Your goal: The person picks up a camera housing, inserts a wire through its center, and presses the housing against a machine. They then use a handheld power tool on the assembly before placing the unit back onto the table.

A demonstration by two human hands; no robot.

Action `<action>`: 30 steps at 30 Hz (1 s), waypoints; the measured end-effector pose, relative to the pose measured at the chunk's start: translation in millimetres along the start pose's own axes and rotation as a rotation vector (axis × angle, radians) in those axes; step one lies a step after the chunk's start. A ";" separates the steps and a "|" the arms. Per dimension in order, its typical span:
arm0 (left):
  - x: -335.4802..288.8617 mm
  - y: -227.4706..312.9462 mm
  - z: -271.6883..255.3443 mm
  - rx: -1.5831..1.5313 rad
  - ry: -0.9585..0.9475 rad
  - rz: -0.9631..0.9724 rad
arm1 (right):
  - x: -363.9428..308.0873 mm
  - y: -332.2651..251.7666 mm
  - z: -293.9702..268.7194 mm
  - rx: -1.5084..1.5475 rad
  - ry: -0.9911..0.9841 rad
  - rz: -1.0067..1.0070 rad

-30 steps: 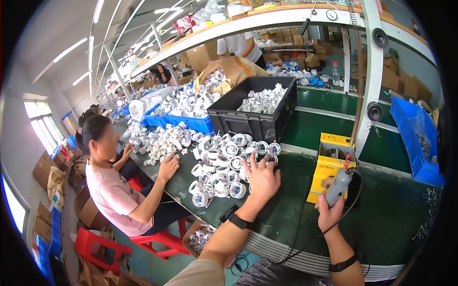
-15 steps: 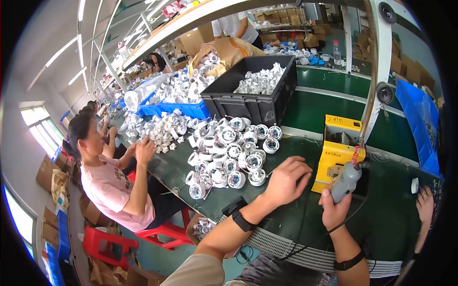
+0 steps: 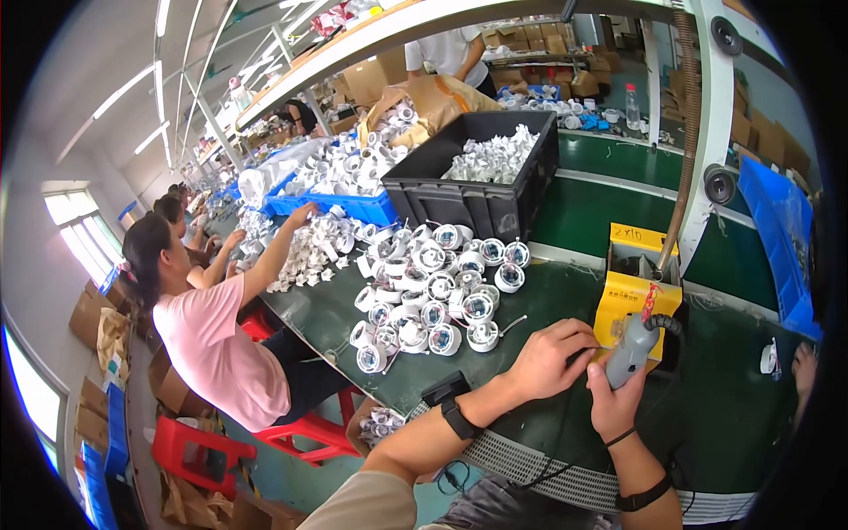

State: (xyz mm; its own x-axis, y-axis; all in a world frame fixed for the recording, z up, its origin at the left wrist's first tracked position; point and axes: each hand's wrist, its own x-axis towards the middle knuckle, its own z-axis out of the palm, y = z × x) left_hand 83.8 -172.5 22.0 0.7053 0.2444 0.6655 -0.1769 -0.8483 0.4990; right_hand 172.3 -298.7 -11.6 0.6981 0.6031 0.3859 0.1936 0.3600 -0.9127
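My right hand [image 3: 616,405] is wrapped round a grey electric screwdriver [image 3: 631,352] with a black ribbed cord at its upper end. The tool stands tilted in front of a yellow metal box [image 3: 623,305] on the dark green table. My left hand [image 3: 555,358] is closed beside it, its bent fingers close to the tool and the box's lower edge. Whatever those fingertips hold, if anything, is hidden. Left of my hands lies a heap of round white housings [image 3: 433,296] with small circuit boards inside and thin wires.
Behind the heap stands a black crate [image 3: 442,190] of small white parts, beside a blue tray [image 3: 375,208] of white pieces. A co-worker in pink [image 3: 208,340] sits at left. Another person's hand [image 3: 805,368] is at the right edge, near a white ring [image 3: 768,358].
My left hand has moved right, closing its fingers near the screwdriver. The screwdriver has turned more upright in my right hand. The co-worker in pink now reaches out over the white parts.
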 end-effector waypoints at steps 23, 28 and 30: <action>0.4 0.2 0.7 -0.037 0.020 -0.029 | -4.0 -18.9 7.1 -0.066 -0.134 -0.064; -1.0 1.1 -0.3 -0.034 0.020 -0.042 | -2.9 -22.4 9.5 -0.041 -0.181 -0.024; 2.4 3.6 5.7 -0.018 0.023 -0.011 | -2.2 -23.0 4.7 -0.075 -0.143 -0.111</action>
State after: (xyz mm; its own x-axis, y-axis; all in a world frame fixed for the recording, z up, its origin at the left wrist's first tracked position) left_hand 88.8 -177.6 22.2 0.6912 0.2646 0.6725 -0.1814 -0.8372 0.5159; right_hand 163.2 -304.9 9.1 0.5658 0.6595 0.4949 0.3180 0.3792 -0.8689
